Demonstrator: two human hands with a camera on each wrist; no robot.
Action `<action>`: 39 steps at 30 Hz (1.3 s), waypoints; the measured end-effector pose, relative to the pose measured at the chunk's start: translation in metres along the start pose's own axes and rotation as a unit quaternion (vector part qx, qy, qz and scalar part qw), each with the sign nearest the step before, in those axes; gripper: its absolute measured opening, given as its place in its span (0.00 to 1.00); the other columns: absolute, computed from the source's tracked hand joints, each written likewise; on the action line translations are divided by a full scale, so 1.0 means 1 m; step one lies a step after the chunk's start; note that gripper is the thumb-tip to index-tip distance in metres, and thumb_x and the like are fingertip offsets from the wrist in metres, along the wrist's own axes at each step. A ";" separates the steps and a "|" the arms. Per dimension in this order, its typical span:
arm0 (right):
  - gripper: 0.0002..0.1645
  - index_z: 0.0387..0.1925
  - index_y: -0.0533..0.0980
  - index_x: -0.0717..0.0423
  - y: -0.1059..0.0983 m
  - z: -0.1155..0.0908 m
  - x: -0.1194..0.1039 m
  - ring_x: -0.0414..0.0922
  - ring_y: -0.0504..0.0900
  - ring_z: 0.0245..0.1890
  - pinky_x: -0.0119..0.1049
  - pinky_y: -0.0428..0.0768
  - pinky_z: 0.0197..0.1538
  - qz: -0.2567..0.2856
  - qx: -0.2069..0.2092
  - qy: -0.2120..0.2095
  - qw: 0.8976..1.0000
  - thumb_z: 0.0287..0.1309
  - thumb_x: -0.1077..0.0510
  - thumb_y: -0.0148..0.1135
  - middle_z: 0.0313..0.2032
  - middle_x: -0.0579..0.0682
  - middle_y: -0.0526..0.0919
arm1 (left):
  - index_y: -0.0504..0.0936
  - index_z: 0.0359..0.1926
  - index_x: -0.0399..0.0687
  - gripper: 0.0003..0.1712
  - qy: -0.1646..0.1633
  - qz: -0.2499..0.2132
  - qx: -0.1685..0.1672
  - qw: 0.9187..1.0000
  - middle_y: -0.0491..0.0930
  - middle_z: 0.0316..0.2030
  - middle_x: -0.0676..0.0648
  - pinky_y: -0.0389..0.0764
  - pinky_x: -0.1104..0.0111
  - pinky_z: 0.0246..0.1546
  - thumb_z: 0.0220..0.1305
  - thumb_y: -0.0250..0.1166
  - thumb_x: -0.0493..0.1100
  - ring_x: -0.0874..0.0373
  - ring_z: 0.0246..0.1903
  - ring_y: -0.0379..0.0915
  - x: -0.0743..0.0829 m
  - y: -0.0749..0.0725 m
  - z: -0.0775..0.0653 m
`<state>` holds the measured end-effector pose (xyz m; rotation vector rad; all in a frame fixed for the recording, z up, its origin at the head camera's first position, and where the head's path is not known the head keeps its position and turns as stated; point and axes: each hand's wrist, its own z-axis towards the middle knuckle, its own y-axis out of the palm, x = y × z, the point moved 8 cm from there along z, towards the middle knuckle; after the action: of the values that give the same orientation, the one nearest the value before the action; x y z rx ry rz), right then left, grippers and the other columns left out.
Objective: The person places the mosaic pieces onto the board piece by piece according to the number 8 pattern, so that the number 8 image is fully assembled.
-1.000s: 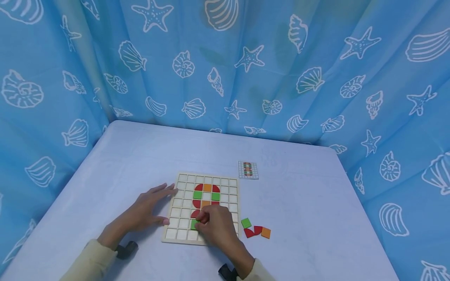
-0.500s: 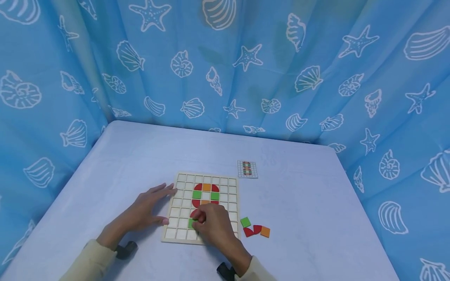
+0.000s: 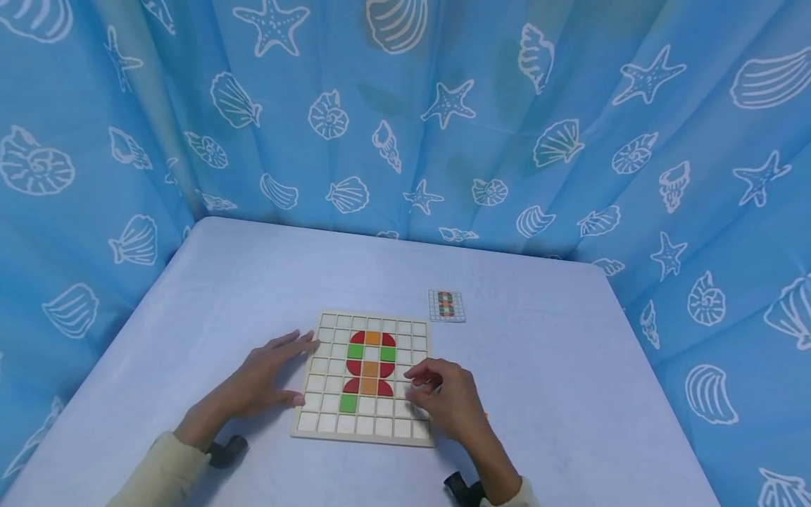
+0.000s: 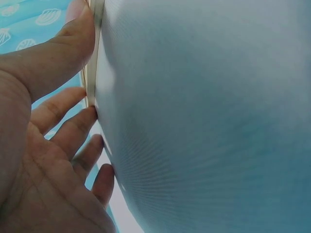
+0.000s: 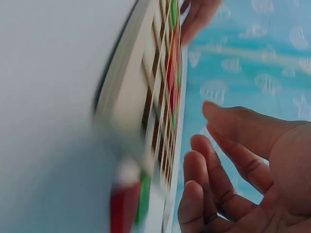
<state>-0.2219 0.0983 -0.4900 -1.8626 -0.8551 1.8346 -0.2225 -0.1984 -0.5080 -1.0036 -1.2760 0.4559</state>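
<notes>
A pale wooden grid board point(image 3: 317, 422) lies on the table, with red quarter-round, orange square and green square tiles set in its middle columns. The lowest of these is a green tile point(image 3: 348, 403). My left hand point(image 3: 266, 377) rests at the board's left edge, thumb and fingertips along the rim. Over the board's right side hovers my right hand point(image 3: 446, 396), its fingers loosely bent. Nothing shows between thumb and fingers in the right wrist view. Beside the board there, a loose red tile point(image 5: 124, 208) and a loose green tile point(image 5: 143, 199) appear, blurred.
A small pattern card point(image 3: 446, 305) lies beyond the board's far right corner. My right hand mostly hides the loose tiles in the head view. A blue shell-print curtain point(image 3: 393, 176) surrounds the white-covered table point(image 3: 557, 338).
My right hand has moved right from the lower middle of the board, uncovering the orange and red tiles there and now covering most of the loose ones. The left hand has stayed put.
</notes>
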 end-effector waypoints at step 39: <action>0.12 0.34 0.84 0.50 0.004 -0.005 0.008 0.43 0.80 0.28 0.28 0.80 0.30 0.060 -0.036 0.009 0.998 0.55 0.66 0.80 0.29 0.45 0.84 | 0.66 0.80 0.54 0.56 -0.017 0.001 -0.008 1.000 0.63 0.81 0.42 0.63 0.29 0.73 0.54 0.83 0.52 0.32 0.81 0.53 -0.002 0.002 0.001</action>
<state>-0.2164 0.1013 -0.4979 -2.0115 -0.8304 1.8771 -0.2237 -0.1988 -0.5106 -1.0144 -1.3119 0.4664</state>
